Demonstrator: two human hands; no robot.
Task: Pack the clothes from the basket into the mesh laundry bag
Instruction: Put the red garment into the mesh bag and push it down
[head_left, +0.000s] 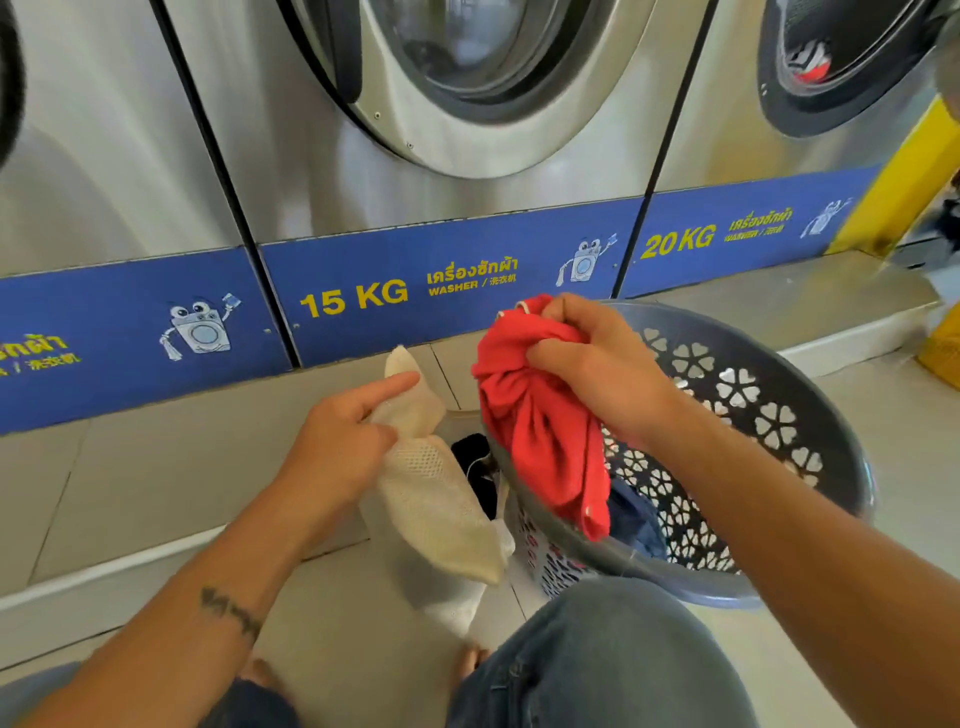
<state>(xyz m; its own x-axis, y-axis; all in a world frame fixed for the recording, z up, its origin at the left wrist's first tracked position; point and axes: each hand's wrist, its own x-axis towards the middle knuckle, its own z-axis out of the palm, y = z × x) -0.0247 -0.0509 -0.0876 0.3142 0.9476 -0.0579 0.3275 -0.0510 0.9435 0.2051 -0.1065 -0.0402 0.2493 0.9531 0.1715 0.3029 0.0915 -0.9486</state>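
At a coin laundry, our right hand (597, 364) clutches a bunched red garment (540, 431) above the grey basket (810, 395), while our left hand (343, 441) grips the cream mesh laundry bag (436, 499). Soft and light, the garment looks best gathered at mid-bundle. Something dark, possibly clothing, shows in the bag's mouth. Tiled floor (130, 467), steel washers (415, 156) behind.

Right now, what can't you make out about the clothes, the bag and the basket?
- Head view: the mesh laundry bag opening is mostly hidden by the left hand and the red garment; only something dark shows inside.
- The basket contents lie largely behind the red garment and right hand; only some blue cloth shows.
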